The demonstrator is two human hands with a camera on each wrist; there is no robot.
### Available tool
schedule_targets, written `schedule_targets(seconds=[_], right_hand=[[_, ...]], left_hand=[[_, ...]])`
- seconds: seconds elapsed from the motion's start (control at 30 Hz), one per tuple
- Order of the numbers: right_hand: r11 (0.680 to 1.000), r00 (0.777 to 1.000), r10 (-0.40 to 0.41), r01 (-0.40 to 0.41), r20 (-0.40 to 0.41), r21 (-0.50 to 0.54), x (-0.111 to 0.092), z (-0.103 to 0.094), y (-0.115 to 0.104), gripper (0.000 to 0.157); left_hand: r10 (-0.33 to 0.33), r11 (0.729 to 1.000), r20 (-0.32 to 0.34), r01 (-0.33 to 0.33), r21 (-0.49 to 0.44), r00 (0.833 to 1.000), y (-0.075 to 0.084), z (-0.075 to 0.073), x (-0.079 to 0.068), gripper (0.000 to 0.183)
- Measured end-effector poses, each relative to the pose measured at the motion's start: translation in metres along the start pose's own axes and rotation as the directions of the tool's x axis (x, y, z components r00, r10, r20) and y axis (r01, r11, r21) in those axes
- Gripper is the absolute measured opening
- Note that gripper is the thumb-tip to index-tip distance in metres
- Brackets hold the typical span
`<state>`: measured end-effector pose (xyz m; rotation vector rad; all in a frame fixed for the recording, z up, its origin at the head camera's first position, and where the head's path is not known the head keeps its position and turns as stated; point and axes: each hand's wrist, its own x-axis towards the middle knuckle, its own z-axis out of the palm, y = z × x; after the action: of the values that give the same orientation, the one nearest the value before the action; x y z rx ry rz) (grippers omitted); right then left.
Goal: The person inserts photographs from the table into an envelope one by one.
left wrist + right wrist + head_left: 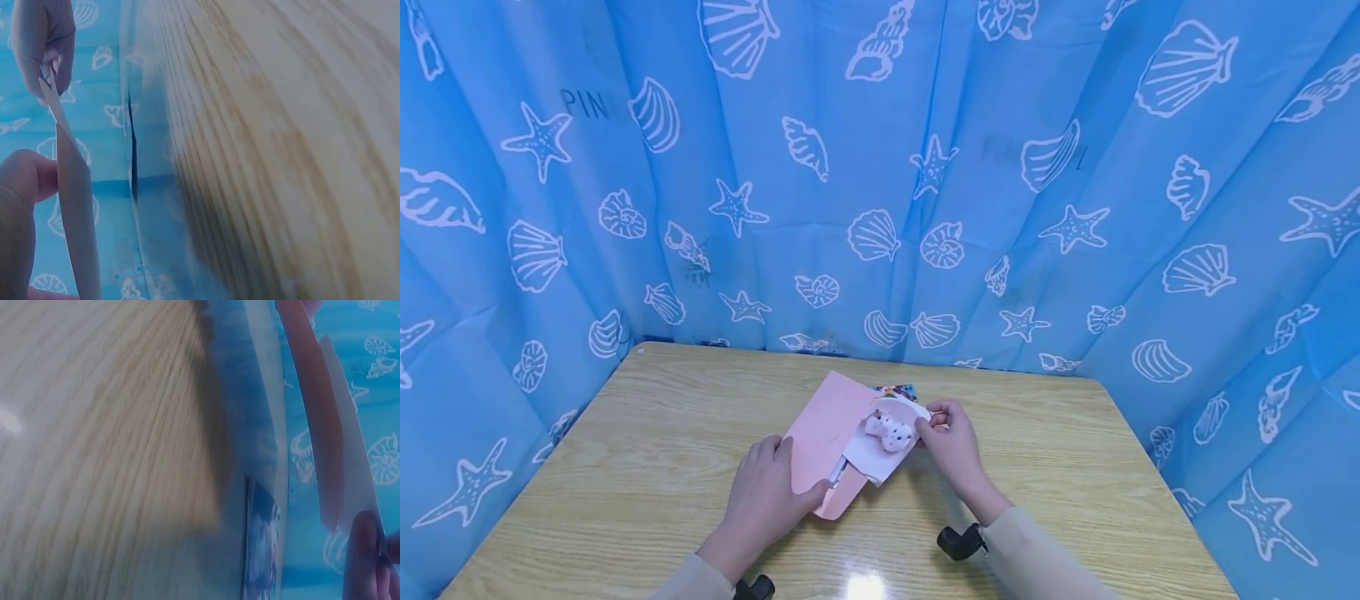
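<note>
Pink envelope tilted up, apparently off the worktop. Left hand grips its lower left edge, thumb on the near face. Right hand pinches the right edge of a white card printed with small spotted animals. Card lies along the envelope's right side, its left edge meeting the opening; how deep it sits inside, cannot tell. A strip of something pale shows in the gap, too small to name.

Just past the envelope's upper right: a colourful picture, mostly hidden by envelope and card. Right wrist view shows it flat. Both sleeves come in from the near side of the envelope; black fittings at the wrists, the right one nearer the envelope. Bright glare on the wood, also on the near side.

Worktop's far edge runs beyond the envelope, right up by a blue shell-print curtain, which bounds that side. Side edges well apart from the envelope, left and right; broad stretches of wood grain between. Least room beyond the envelope, toward the curtain.
</note>
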<state>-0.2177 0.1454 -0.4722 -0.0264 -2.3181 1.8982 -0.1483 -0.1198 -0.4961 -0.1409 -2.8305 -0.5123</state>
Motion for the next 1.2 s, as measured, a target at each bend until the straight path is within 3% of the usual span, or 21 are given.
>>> schedule_targets(seconds=[0.37,0.63,0.93,1.2], right_hand=[[0.997,0.992,0.08,-0.081,0.1,0.003,-0.003,0.012,-0.001,0.021],[0.997,0.986,0.075,-0.073,0.15,-0.023,-0.005,0.015,-0.003,0.021],[0.997,0.989,0.058,-0.064,0.137,0.043,-0.013,0.018,-0.015,0.037],[0.998,0.99,0.06,-0.062,0.131,0.008,-0.014,0.024,-0.013,0.034]], left_hand=[[-0.009,1.0,0.011,0.01,-0.018,1.0,0.0,-0.001,-0.001,0.089],[-0.001,0.999,0.027,0.002,-0.036,1.0,0.0,0.0,-0.002,0.088],[-0.006,1.0,0.01,0.006,-0.026,1.0,0.002,0.001,-0.001,0.088],[-0.002,1.0,0.005,0.002,-0.03,1.0,0.004,0.0,0.001,0.086]])
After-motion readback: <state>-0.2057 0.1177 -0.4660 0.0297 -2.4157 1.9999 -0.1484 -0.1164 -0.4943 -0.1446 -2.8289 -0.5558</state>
